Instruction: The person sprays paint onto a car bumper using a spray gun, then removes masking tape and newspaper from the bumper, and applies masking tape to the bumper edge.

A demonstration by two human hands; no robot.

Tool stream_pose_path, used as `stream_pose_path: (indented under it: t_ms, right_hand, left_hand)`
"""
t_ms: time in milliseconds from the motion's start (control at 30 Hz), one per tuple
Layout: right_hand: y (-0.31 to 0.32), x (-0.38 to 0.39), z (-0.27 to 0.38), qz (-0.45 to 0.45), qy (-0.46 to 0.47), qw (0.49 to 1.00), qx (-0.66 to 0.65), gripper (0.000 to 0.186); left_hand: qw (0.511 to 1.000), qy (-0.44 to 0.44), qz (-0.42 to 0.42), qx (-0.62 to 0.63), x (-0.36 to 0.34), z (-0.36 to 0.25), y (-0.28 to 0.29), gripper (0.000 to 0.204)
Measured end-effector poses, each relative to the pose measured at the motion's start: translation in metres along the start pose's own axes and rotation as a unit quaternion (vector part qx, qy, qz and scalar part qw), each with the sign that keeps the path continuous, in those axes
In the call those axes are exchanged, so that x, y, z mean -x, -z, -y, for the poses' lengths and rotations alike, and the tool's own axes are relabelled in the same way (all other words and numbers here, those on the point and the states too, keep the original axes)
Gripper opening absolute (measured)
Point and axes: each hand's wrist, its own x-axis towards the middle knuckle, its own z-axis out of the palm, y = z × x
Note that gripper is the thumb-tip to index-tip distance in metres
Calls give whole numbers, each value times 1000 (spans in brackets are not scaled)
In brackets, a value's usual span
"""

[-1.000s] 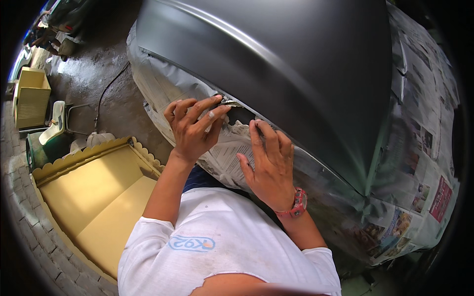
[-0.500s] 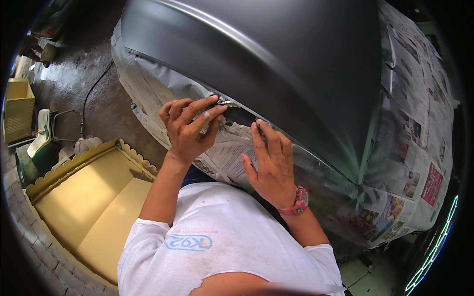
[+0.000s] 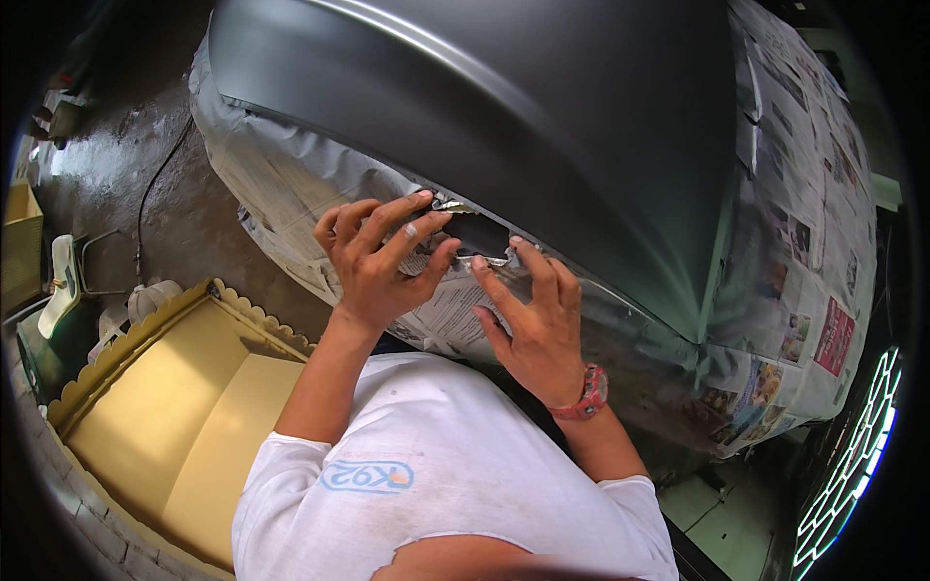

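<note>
The left hand [image 3: 373, 257] pinched torn newspaper masking [image 3: 291, 184] at the near edge of the grey car panel [image 3: 542, 107]. Just right of it, the right hand [image 3: 533, 315] lay spread, fingertips pressing the paper beside the exposed dark gap [image 3: 477, 232].

Matte dark grey curved car body panel [image 3: 542, 116], no pattern. Newspaper masking sheets [image 3: 804, 223]: off-white with grey print columns, a few red and coloured photo blocks. Red plastic wristwatch [image 3: 587, 395] on the right wrist. White cotton t-shirt [image 3: 455, 484] with pale blue outlined print, faint brownish stains. Pale yellow scalloped-edge tray [image 3: 165, 426], plain. Dark grey wet concrete floor [image 3: 145, 165].
</note>
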Motion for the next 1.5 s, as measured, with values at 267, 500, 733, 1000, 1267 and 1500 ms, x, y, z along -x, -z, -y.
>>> stream_pose_path:
  t_ms: [267,500,733,1000,1267,1500]
  right_hand:
    - [-7,2,-12,-21,39,999,29,67]
    - [-11,11,-23,-65,84,992,65,71]
    - [-12,17,-42,-107,160,981,22,76]
    - [-16,21,-59,-129,202,971,-25,81]
    - [-22,19,-68,-125,216,967,-48,83]
    - [-21,20,-69,-115,207,971,-44,83]
  left_hand:
    - [999,-23,36,2,-1,8,5,36]
    - [999,19,36,-10,11,-8,4,48]
    - [993,110,-17,-33,24,-36,-3,52]
    - [977,200,-71,7,25,-42,-20,32]
    - [980,186,-75,-14,25,-42,-24,29]
    - [974,210,-75,48,24,-36,-25,27]
